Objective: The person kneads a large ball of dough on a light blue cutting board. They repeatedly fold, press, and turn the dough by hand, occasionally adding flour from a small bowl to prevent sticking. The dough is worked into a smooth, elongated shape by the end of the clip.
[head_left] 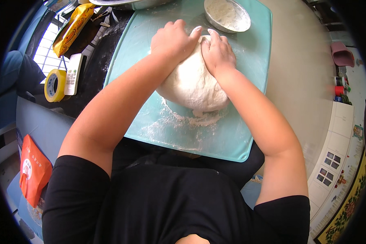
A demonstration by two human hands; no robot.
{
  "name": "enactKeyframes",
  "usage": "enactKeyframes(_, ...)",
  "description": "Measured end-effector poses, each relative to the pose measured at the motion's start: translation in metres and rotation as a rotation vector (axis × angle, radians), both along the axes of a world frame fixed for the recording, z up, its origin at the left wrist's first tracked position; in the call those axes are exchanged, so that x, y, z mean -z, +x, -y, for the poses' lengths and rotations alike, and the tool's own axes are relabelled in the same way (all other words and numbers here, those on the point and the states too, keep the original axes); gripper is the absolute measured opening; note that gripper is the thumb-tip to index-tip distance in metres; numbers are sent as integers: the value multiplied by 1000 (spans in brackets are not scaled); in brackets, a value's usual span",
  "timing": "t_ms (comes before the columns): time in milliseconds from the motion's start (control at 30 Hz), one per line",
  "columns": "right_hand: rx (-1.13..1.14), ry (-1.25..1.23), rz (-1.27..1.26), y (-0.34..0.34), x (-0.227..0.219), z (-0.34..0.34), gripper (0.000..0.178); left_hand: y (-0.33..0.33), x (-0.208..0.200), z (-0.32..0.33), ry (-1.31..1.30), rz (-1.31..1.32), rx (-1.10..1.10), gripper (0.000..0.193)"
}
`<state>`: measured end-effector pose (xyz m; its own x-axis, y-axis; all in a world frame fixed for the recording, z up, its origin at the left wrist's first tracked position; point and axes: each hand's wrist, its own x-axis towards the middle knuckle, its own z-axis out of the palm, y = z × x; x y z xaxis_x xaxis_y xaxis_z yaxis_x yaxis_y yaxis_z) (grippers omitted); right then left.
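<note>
Dough (pixel 195 87), upper centre of frame, on floured green board (pixel 150 129). Left hand (pixel 174 40) and right hand (pixel 218 52) over its far part; grip wide, pressing, not clasping. Probably heavy, soft, slightly tacky; best held broadly, palms under both sides.

We lose part of the dough (pixel 197 87) beneath the left hand (pixel 174 38) and right hand (pixel 219 53); the top edge crops the metal basin (pixel 146 4) and teal board (pixel 150 126), and we cannot identify the small, blurred red object (pixel 338 90) at far right
</note>
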<state>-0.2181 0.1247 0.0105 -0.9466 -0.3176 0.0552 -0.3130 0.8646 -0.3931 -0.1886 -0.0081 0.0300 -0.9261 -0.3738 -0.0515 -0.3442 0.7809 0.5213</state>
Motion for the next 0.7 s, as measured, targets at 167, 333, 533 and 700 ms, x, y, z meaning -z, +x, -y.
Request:
enactKeyframes(167,85,-49,-19,-15,3,3,46,-16,8,9,-48,-62,-24,61)
enactKeyframes(333,151,-56,28,-6,7,0,58,-4,0,8,55,97,-183,66)
enactKeyframes(533,118,-380,136,68,-79,-26,54,61,-39,9,560,-233,-174,61)
enactKeyframes(700,-149,-423,-574,115,-12,-39,47,133,-22,-41,-143,-553,104,29)
